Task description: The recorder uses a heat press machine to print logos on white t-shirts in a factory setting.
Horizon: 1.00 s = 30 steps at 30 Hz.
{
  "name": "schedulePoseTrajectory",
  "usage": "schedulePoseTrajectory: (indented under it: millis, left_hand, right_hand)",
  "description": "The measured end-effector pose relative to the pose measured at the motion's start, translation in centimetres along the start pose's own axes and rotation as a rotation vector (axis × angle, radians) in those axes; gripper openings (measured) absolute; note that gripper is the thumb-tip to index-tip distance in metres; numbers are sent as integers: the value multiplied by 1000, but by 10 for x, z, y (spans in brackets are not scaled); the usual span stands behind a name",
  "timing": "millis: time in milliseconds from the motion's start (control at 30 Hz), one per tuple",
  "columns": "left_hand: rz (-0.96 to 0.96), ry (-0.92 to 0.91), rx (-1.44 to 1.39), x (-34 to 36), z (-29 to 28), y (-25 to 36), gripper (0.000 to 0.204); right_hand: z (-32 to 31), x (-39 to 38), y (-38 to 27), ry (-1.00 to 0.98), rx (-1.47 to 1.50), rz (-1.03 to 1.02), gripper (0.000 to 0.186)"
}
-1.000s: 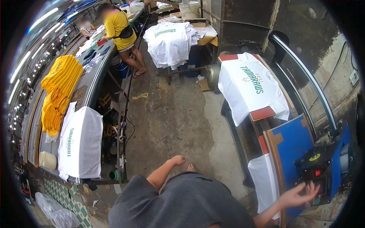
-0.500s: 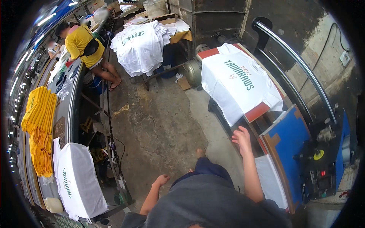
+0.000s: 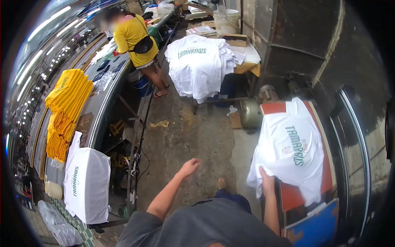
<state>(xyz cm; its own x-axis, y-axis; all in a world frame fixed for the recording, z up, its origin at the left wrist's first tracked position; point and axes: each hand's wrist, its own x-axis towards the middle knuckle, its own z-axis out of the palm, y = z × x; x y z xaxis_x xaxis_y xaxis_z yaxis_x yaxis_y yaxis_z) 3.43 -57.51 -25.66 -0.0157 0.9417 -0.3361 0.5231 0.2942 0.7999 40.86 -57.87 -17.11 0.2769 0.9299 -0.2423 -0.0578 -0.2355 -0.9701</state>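
My right hand [image 3: 267, 178] grips the lower left edge of a white T-shirt with green print [image 3: 288, 146], which is rumpled and partly pulled off the red platen [image 3: 321, 123] on the right. The blue board [image 3: 312, 226] of the press is at the lower right. My left hand [image 3: 190, 166] hangs in the air over the concrete floor, holding nothing, its fingers loosely curved.
At left, a long table [image 3: 96, 119] holds yellow shirts [image 3: 68, 99] and a white shirt [image 3: 88, 185]. A person in yellow [image 3: 135, 37] stands beside it. Piled white shirts [image 3: 197, 66] lie ahead, near a metal tank [image 3: 251, 115]. Two steel rails [image 3: 358, 136] line the right wall.
My right hand has left the press's control box and now grips the shirt, which was lying flat on the platen and is now rumpled and shifted toward me. The view has moved with my head.
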Motion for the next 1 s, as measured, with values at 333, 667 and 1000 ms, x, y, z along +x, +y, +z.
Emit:
schedulePoseTrajectory:
  millis: [333, 667, 1000]
  left_hand:
    - [52, -292, -211, 110, 67, 92, 49]
    - [-148, 65, -1493, 75, -124, 88, 34]
    - [581, 988, -1528, -20, -374, 51, 21]
  right_hand:
    - [100, 16, -207, -1202, 133, -133, 34]
    - [175, 109, -209, -1046, 207, -202, 46]
    - [394, 150, -235, -1044, 368, -215, 39]
